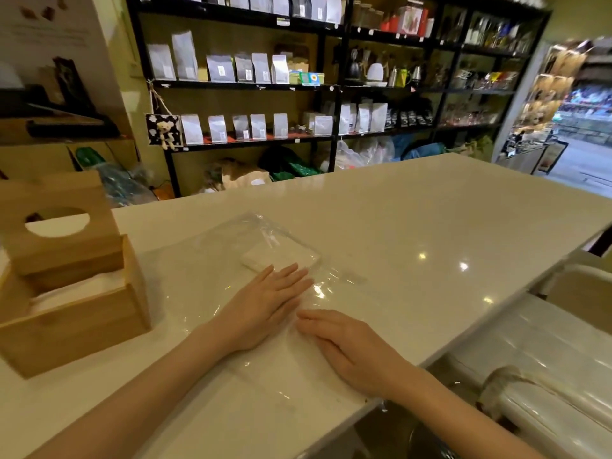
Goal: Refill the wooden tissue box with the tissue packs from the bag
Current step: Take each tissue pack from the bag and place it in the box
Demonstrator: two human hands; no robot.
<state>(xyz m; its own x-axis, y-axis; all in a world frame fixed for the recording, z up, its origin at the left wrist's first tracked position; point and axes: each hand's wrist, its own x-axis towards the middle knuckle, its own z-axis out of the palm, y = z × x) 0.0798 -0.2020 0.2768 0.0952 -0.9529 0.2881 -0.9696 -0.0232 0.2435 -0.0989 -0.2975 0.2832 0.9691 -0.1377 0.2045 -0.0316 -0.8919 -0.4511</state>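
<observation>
The wooden tissue box [99, 316] stands at the left of the white counter, with white tissues [76, 289] showing inside. Its wooden lid [63, 240], with an oval slot, rests tilted on the box's far side. A clear plastic bag [231, 256] lies flat in the middle of the counter, and one white tissue pack [281, 256] sits inside it. My left hand [265, 306] lies flat on the bag just in front of the pack, fingers together. My right hand [351, 349] rests flat on the bag's near part.
The white counter [430, 226] reaches far to the right. Black shelves [331, 87] with white pouches and kettles stand behind it. Below the counter's right edge are rolls of clear film [543, 359] and a sink area.
</observation>
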